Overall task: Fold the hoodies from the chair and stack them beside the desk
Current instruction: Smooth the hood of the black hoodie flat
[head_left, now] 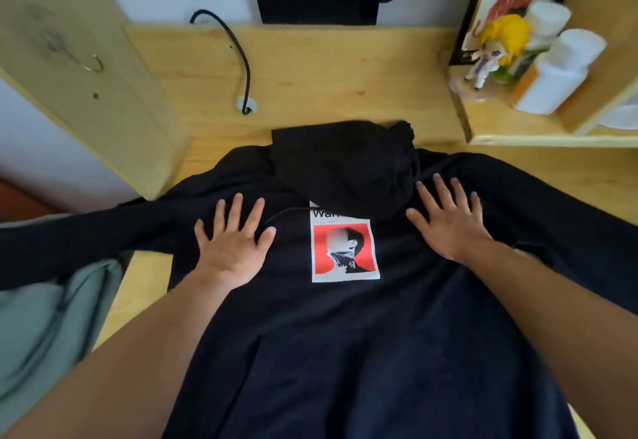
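With the black hoodie (345, 352) spread unfolded across the desk (310, 69) at frame centre, the left hand (232, 248) and right hand (448, 224) press it flat-fingered, gripping nothing; folding and stacking remain.

1 black hoodie (345, 335), 2 hands, 1 figurine (497, 48), 2 white bottles (552, 79), 1 cable (238, 55).

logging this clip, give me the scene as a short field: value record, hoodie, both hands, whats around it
garment: black hoodie spread flat on the wooden desk, hood folded down over the top of the print
sleeves: both spread outward, not yet folded in
left hand: flat on the hoodie left of the print, fingers spread, no grip
right hand: flat on the hoodie right of the hood, fingers spread, no grip
nearby: black cable on desk; figurine on right shelf; grey-green fabric at left
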Demonstrator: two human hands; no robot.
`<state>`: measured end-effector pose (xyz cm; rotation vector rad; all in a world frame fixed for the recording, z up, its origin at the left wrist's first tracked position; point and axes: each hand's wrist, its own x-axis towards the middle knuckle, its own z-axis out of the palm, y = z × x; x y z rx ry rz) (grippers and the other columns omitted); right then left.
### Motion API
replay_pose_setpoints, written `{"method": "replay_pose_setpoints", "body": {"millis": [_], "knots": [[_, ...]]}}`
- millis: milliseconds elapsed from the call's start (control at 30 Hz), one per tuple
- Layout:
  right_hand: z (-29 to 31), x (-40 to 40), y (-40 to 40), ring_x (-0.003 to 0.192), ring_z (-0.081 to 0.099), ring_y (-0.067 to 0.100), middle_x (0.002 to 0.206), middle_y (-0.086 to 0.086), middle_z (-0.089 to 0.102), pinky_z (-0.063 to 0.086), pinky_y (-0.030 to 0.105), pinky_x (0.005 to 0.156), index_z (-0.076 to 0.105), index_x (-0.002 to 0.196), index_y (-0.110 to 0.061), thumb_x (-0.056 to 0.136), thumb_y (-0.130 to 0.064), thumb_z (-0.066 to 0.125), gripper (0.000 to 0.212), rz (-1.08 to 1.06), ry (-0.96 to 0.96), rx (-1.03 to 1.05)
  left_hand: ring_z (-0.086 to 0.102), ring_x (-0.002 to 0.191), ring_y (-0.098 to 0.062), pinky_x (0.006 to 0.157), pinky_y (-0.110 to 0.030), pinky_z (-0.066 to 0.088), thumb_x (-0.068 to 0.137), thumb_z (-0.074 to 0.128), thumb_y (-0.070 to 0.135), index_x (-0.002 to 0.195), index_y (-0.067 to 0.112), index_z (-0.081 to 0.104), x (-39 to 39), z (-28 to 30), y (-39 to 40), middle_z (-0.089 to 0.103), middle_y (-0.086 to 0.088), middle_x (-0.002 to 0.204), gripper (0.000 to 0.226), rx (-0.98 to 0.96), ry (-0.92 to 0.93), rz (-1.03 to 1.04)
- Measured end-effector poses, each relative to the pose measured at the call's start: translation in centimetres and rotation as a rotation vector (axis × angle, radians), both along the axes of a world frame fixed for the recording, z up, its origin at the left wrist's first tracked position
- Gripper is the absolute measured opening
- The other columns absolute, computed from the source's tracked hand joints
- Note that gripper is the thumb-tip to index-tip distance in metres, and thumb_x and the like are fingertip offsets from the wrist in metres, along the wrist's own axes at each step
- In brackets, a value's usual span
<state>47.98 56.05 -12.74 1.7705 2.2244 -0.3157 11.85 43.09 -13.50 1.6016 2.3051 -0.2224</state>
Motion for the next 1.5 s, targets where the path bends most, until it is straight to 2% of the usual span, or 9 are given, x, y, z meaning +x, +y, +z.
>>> {"method": "replay_pose_setpoints", "body": {"millis": [300, 400, 467, 600, 733, 933, 1033, 1167, 1500], "knots": [[3.3, -5.2, -7.5, 0.126, 0.04, 0.04, 0.142, 0.018, 0.04, 0.039, 0.05, 0.108, 0.051, 0.136, -0.007, 0.083, -0.022, 0.074, 0.059, -0.082, 0.526, 0.529, -0.007, 0.157, -0.032, 0.125, -0.06, 0.003, 0.103, 0.013, 0.06, 0.162, 0.04, 0.005, 0.2, 0.8, -2.1, -0.003, -0.005, 0.172, 0.063, 0.18, 0.009, -0.084], [3.5, -7.6, -5.8, 0.141, 0.025, 0.041, 0.157, 0.019, 0.024, 0.032, 0.051, 0.115, 0.033, 0.153, -0.018, 0.084, -0.03, 0.074, 0.082, 0.045, 0.266, 0.426, 0.006, 0.156, -0.037, 0.123, -0.062, 0.011, 0.102, 0.016, 0.058, 0.162, 0.035, 0.019, 0.6, 2.1, -5.3, 0.012, -0.01, 0.17, 0.064, 0.311, 0.005, -0.142], [3.7, -8.7, -3.7, 0.14, 0.029, 0.044, 0.154, 0.018, 0.034, 0.031, 0.053, 0.114, 0.05, 0.145, -0.02, 0.089, -0.026, 0.069, 0.059, 0.041, 0.165, 0.424, 0.008, 0.156, -0.039, 0.122, -0.063, 0.014, 0.101, 0.02, 0.058, 0.161, 0.035, 0.021, 0.9, 2.2, -8.6, 0.012, -0.011, 0.17, 0.065, 0.29, -0.006, -0.185], [8.9, -11.2, -4.0, 0.094, 0.051, 0.041, 0.101, 0.018, 0.064, 0.047, 0.047, 0.082, 0.068, 0.106, -0.001, 0.089, 0.0, 0.052, 0.024, -0.025, 0.558, 0.716, 0.019, 0.153, -0.044, 0.117, -0.067, 0.026, 0.101, 0.023, 0.061, 0.158, 0.036, 0.032, 1.0, 2.0, -16.5, 0.018, -0.013, 0.169, 0.063, 0.148, -0.033, -0.224], [15.1, -11.3, -11.2, 0.092, 0.047, 0.033, 0.1, 0.019, 0.057, 0.039, 0.04, 0.082, 0.06, 0.106, 0.003, 0.083, 0.007, 0.045, 0.028, 0.049, 0.746, 0.872, 0.028, 0.149, -0.047, 0.112, -0.065, 0.034, 0.102, 0.011, 0.063, 0.154, 0.033, 0.042, -0.9, 2.2, -21.8, 0.029, -0.016, 0.165, 0.068, 0.025, -0.029, -0.196], [8.7, -2.6, -25.0, 0.112, 0.055, 0.024, 0.12, 0.0, 0.058, 0.044, 0.045, 0.106, 0.064, 0.121, -0.012, 0.094, -0.024, 0.057, 0.031, 0.396, 0.413, 0.258, 0.039, 0.138, -0.045, 0.107, -0.055, 0.044, 0.094, 0.048, 0.049, 0.152, 0.024, 0.045, -2.5, 4.1, -25.5, 0.038, -0.023, 0.155, 0.064, 0.029, -0.093, -0.014], [6.4, 2.2, -28.9, 0.121, 0.049, 0.031, 0.131, 0.008, 0.055, 0.04, 0.046, 0.109, 0.059, 0.13, -0.009, 0.093, -0.021, 0.058, 0.039, -0.131, 0.403, 0.296, 0.052, 0.12, -0.037, 0.092, -0.047, 0.048, 0.097, 0.059, 0.041, 0.149, 0.014, 0.038, -2.5, 5.2, -26.5, 0.052, -0.017, 0.134, 0.062, 0.017, -0.223, 0.307], [5.8, 7.1, -30.6, 0.129, 0.033, 0.048, 0.143, 0.026, 0.038, 0.03, 0.055, 0.108, 0.04, 0.141, -0.003, 0.096, -0.024, 0.057, 0.053, -0.888, 0.13, 0.068, 0.062, 0.077, -0.024, 0.073, -0.04, 0.052, 0.102, 0.053, 0.041, 0.091, 0.01, 0.059, -1.7, 6.1, -27.4, 0.065, -0.006, 0.087, 0.033, -0.11, -0.393, 0.493], [5.4, 7.6, -34.0, 0.11, 0.057, 0.047, 0.116, 0.032, 0.061, 0.044, 0.044, 0.085, 0.052, 0.116, 0.006, 0.099, -0.017, 0.057, 0.028, -0.922, 0.143, -0.154, 0.054, 0.068, -0.031, 0.063, -0.044, 0.044, 0.108, 0.04, 0.033, 0.099, 0.012, 0.042, -2.4, 6.3, -30.7, 0.055, -0.008, 0.074, 0.023, 0.12, -0.375, 0.545]]}}
